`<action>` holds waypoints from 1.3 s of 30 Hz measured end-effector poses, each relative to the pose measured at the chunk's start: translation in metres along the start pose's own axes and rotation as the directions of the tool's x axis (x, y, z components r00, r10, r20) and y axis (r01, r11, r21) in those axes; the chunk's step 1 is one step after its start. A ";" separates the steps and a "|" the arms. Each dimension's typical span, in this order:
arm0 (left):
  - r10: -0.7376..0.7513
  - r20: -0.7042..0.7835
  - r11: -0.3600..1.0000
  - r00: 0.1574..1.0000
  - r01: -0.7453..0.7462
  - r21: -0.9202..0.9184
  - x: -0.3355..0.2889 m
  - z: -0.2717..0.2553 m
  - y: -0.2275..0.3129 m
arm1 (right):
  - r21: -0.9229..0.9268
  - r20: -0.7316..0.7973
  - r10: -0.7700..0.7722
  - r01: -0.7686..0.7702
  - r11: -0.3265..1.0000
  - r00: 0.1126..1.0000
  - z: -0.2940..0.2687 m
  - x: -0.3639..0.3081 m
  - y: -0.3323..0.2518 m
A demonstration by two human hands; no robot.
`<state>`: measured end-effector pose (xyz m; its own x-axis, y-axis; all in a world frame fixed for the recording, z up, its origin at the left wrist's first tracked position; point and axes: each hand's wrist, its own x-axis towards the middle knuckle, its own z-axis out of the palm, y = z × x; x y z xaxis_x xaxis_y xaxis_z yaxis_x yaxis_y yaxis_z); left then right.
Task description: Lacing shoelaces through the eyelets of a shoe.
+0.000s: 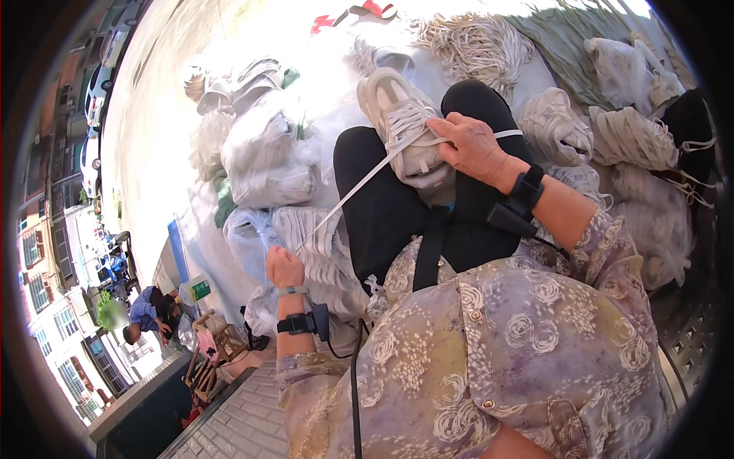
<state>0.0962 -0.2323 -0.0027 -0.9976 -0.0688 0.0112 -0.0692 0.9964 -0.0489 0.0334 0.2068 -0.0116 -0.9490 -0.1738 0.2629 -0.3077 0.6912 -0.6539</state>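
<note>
A pale grey and white sneaker (421, 159) rests on my lap between my black-clad knees, its lacing partly threaded across the tongue. From it a flat white shoelace (350, 196) runs taut down to the left, where my left hand (285, 268) is closed around its far part. My right hand (474, 145) is at the sneaker's lacing, thumb and fingers pinched on the lace beside the eyelets. Another length of white lace comes out past that hand and lies over my right knee.
Piles of white shoe uppers (312, 239) and plastic-wrapped bundles (269, 164) lie to the left. More shoe uppers (556, 126) are stacked on the right. A heap of white laces (478, 52) sits ahead. At far left are a person in blue (145, 310), a wooden chair (210, 359) and parked cars (93, 153).
</note>
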 end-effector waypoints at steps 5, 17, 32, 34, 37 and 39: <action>0.016 0.190 0.999 0.982 -0.011 -0.031 -0.004 -0.004 0.036 | 0.020 0.058 0.048 -0.049 0.999 0.997 -0.013 -0.001 0.003; 0.490 -0.148 0.785 0.859 -0.509 -0.353 0.068 -0.021 0.212 | 0.029 0.201 0.097 -0.105 0.994 0.975 -0.026 0.007 -0.014; 0.408 0.063 0.779 0.911 -0.311 -0.545 0.057 -0.041 0.222 | -0.255 0.201 -0.121 0.171 0.952 0.972 -0.105 -0.018 -0.002; 0.431 0.019 0.747 0.902 -0.345 -0.568 0.056 -0.039 0.206 | -0.269 0.227 -0.151 0.211 0.940 0.962 -0.112 -0.022 0.003; 0.484 -0.024 0.669 0.875 -0.387 -0.635 0.056 -0.052 0.198 | -0.318 0.270 -0.086 0.173 0.932 0.959 -0.146 -0.045 0.024; 0.516 0.031 0.660 0.856 -0.374 -0.651 0.056 -0.052 0.188 | -0.369 0.251 -0.027 0.122 0.922 0.968 -0.174 -0.062 0.047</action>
<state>0.0274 -0.0458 0.0411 -0.8901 0.4534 -0.0468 0.3324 0.7160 0.6138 0.0895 0.3718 0.0647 -0.9269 -0.3633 0.0939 -0.3740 0.8745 -0.3090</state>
